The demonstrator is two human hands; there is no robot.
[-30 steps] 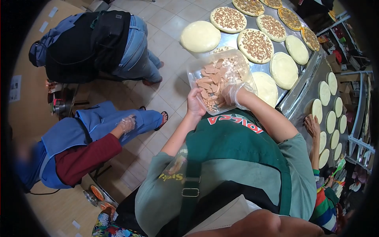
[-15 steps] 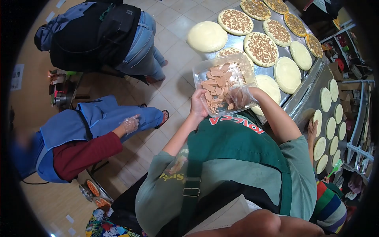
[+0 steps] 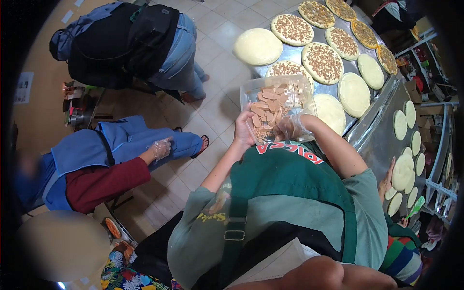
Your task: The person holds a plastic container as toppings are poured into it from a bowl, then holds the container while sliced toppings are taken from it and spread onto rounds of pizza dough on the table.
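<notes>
My bare left hand grips the near left side of a clear plastic container. Thin pinkish-brown slices and small crumbs of the same stuff lie inside it. My right hand, in a clear plastic glove, reaches into the container at its near right. Its fingers are curled among the pieces and partly hidden. Just beyond the container, a dough round topped with brown bits rests on the metal table. A plain dough round lies right of the container.
More topped rounds and plain rounds cover the table. At right, a person's hand holds a dough disc above a counter of smaller discs. To the left stand a person in a blue apron and a person with a black backpack.
The container and my hands have shifted slightly right in view. At right, the other person's hand has raised a dough disc. A blurred round shape has appeared at lower left.
</notes>
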